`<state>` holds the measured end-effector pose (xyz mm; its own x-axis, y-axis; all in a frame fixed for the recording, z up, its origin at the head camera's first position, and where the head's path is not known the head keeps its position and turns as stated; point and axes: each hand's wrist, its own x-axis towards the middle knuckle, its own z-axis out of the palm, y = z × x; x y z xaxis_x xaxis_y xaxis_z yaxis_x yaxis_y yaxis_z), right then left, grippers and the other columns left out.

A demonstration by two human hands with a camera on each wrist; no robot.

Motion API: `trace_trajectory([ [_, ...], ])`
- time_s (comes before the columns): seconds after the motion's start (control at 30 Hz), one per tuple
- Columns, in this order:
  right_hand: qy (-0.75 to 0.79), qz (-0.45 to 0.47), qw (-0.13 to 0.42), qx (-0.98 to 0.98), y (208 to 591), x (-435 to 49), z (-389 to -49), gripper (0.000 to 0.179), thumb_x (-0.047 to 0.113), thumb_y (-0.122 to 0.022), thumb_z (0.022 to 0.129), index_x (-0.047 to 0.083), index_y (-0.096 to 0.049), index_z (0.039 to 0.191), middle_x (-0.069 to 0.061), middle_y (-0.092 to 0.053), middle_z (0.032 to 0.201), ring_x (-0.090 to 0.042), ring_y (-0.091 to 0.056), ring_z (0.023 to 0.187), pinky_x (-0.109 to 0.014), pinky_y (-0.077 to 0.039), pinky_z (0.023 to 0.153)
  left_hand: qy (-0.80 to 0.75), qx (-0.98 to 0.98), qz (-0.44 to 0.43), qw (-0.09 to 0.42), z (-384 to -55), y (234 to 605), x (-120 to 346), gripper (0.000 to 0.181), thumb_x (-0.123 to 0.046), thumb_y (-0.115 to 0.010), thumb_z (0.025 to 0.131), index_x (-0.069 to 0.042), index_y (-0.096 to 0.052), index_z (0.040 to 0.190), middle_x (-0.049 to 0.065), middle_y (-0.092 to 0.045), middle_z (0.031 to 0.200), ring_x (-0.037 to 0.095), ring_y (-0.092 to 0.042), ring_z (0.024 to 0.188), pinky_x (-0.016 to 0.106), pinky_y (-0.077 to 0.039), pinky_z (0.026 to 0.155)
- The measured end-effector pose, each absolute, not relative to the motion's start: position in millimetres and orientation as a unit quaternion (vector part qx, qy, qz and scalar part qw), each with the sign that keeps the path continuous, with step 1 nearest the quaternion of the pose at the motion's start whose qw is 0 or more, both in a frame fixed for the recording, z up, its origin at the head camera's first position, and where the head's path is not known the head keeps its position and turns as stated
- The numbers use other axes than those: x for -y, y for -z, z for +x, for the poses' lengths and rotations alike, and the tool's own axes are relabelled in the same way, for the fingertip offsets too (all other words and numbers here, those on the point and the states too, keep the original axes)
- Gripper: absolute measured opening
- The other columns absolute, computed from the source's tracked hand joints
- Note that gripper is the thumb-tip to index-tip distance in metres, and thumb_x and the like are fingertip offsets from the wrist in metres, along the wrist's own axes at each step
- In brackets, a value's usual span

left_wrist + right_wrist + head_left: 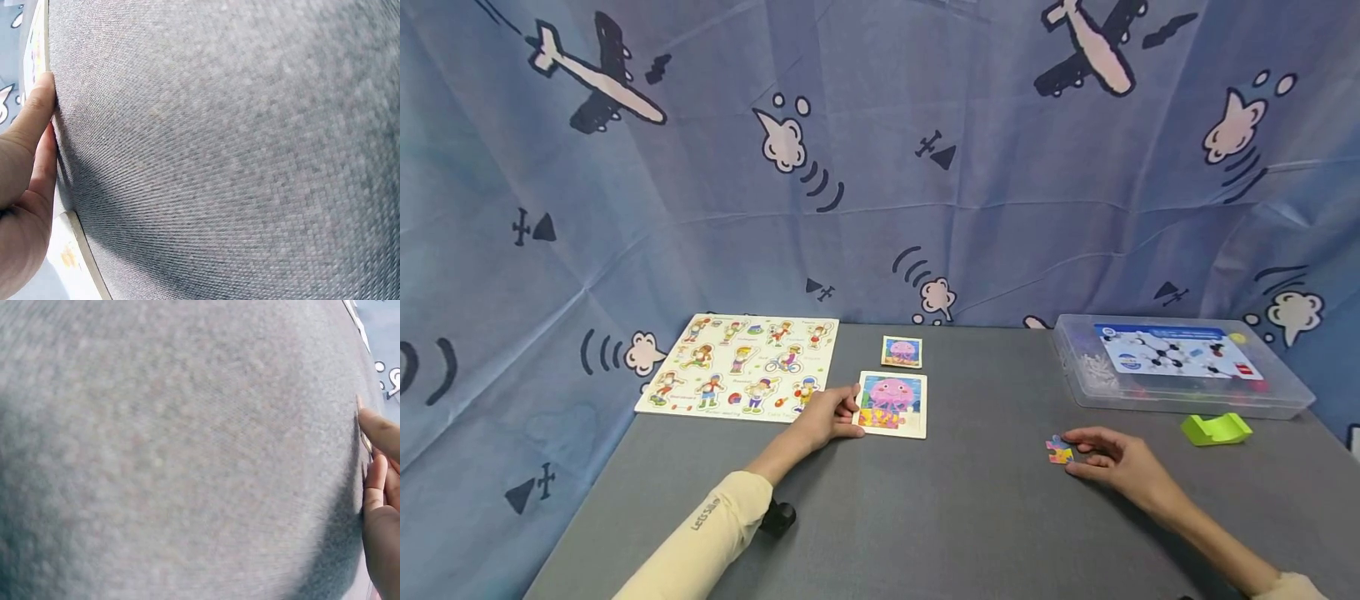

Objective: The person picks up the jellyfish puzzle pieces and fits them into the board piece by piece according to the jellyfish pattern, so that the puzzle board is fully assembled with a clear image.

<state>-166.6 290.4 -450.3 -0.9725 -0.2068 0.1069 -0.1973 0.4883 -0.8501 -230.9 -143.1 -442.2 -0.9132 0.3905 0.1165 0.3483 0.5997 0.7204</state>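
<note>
A small jigsaw puzzle (892, 392) with a pink octopus-like creature lies in a pale square frame on the grey table. Its lower right corner shows bare pale board. My left hand (826, 418) holds the frame's left side, the thumb by the near corner and the fingers along the edge. In the left wrist view, that hand (28, 169) touches the board's rim. Over to the right, my right hand (1123, 467) pinches a colourful puzzle piece (1059, 451) by its right side, low at the table. The right wrist view has those fingers (375, 428) at its edge, the piece seen edge-on.
Behind the puzzle lies a small picture card (902, 352) with the same creature. A large board of sports figures (745, 367) is at the left. A clear plastic case (1180, 367) and a green holder (1216, 429) stand at the right. A dark object (778, 518) sits by the left sleeve.
</note>
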Motion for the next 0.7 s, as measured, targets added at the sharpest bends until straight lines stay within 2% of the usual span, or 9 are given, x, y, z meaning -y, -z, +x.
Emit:
trace_trajectory([
  [0.33,0.463,-0.125,-0.029,-0.877,452.9,-289.0,-168.0,0.029,0.004,-0.075,0.081,-0.007,-0.066,0.107,0.001,-0.069,0.091,0.001,-0.057,0.078,-0.019,-0.049,0.062,-0.393,-0.895,0.208,0.024,-231.5,442.2,143.9,0.031,-0.008,-0.083,0.072,0.002,-0.056,0.085,0.011,-0.062,0.085,0.016,-0.058,0.077,0.028,-0.050,0.068],
  [0.53,0.481,-0.134,-0.042,-0.866,452.3,-286.6,-168.2,0.029,-0.001,-0.075,0.079,-0.010,-0.066,0.105,0.004,-0.070,0.090,0.001,-0.059,0.076,-0.018,-0.049,0.062,-0.395,-0.896,0.204,0.026,-230.6,440.9,143.5,0.031,-0.007,-0.083,0.072,0.002,-0.056,0.085,0.011,-0.060,0.082,0.016,-0.056,0.076,0.025,-0.048,0.066],
  [0.7,0.484,-0.157,-0.041,-0.860,447.3,-284.5,-171.4,0.027,-0.005,-0.074,0.078,-0.013,-0.065,0.102,-0.001,-0.072,0.090,0.001,-0.062,0.078,-0.016,-0.049,0.063,-0.393,-0.897,0.204,0.023,-229.7,440.4,143.7,0.032,-0.007,-0.084,0.071,0.002,-0.056,0.084,0.010,-0.060,0.082,0.016,-0.056,0.075,0.024,-0.047,0.066],
])
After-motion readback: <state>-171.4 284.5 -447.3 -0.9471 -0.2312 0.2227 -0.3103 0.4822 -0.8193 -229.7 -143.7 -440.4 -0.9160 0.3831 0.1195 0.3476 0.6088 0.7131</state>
